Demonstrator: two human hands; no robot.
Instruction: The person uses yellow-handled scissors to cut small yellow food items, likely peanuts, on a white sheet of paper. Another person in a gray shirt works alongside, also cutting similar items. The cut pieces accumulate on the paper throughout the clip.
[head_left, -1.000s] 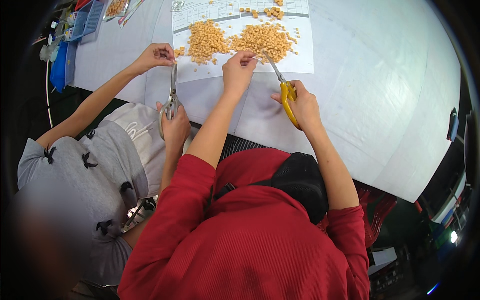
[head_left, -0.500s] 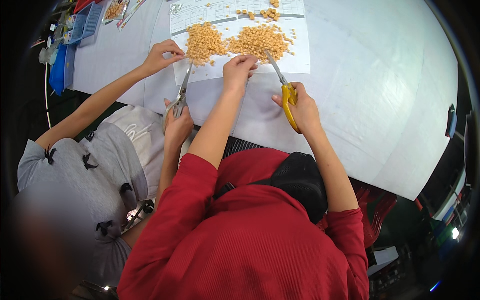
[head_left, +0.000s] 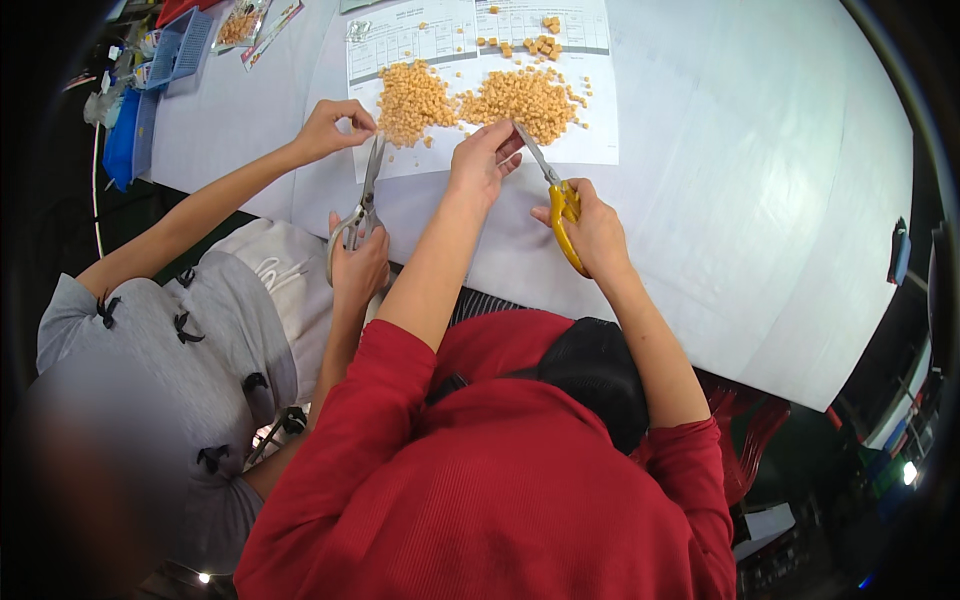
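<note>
on the counter [head_left: 740, 200], tan pieces [head_left: 530, 100] lie heaped; the right hand [head_left: 592, 228] grasps yellow-handled scissors [head_left: 560, 200]; the left hand [head_left: 483, 160] curls fingers beside the tips; whether on anything, i cannot tell; seemingly snipping; the next cut calls for clear fingertips.

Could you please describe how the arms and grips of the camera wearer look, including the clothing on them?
The left sleeve and right sleeve are red and end around the elbows, leaving the left forearm and right forearm uncovered. The left grip and right grip are bare hands, without gloves; no watch or bracelet shows.
</note>
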